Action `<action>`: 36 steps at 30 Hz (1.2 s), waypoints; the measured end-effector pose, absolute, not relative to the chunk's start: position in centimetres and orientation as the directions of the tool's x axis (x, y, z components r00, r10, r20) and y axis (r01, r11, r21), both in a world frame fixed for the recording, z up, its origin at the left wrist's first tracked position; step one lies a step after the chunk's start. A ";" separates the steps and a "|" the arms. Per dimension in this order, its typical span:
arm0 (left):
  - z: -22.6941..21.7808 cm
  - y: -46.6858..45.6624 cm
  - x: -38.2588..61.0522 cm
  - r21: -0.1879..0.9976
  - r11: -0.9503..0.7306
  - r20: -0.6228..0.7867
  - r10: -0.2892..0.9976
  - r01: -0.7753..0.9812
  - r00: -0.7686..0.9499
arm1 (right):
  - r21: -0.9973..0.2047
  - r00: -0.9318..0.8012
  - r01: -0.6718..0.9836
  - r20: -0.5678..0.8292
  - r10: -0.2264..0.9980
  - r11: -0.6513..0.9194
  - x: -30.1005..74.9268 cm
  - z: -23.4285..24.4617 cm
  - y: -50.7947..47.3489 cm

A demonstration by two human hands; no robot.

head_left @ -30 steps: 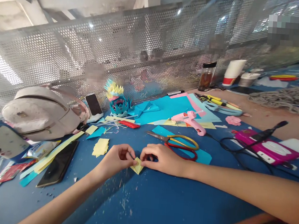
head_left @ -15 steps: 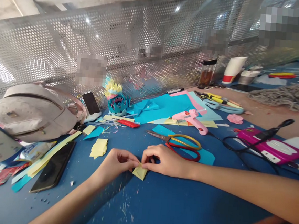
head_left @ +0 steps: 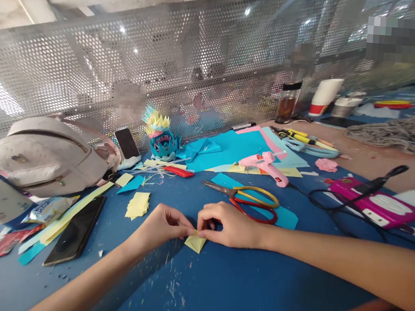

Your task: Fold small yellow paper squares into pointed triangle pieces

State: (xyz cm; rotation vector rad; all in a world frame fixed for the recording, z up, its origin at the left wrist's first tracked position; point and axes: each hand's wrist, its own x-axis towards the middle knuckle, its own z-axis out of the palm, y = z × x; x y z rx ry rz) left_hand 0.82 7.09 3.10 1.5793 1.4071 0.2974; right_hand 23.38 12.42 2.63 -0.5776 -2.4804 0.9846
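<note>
A small folded piece of yellow paper (head_left: 195, 243) is pinched at its top edge by both hands, just above the blue table (head_left: 247, 288). My left hand (head_left: 168, 226) grips it from the left between thumb and forefinger. From the right, my right hand (head_left: 223, 224) pinches the same edge, its fingers curled. The fingertips hide the upper part of the paper. A stack of yellow paper squares (head_left: 138, 205) lies left of my left hand. Scissors (head_left: 242, 195) with yellow and red handles rest behind my right hand, partly on blue paper (head_left: 289, 218).
A pink glue gun (head_left: 266, 166), red cutter (head_left: 178, 172) and blue sheets (head_left: 225, 149) lie farther back, near a paper-petal model (head_left: 163, 142). At left are a phone (head_left: 75, 231) and a backpack (head_left: 49, 152). A magenta power strip (head_left: 376, 202) with black cables sits right.
Both hands keep their pinch on the yellow paper, which has shifted very slightly right and down. The other things lie as before; the view has moved a little.
</note>
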 end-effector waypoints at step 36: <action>2.9 6.3 2.5 0.799 0.083 -0.279 0.928 0.595 0.245 | -0.708 -0.839 0.213 0.221 0.498 0.673 23.4 2.4 12.5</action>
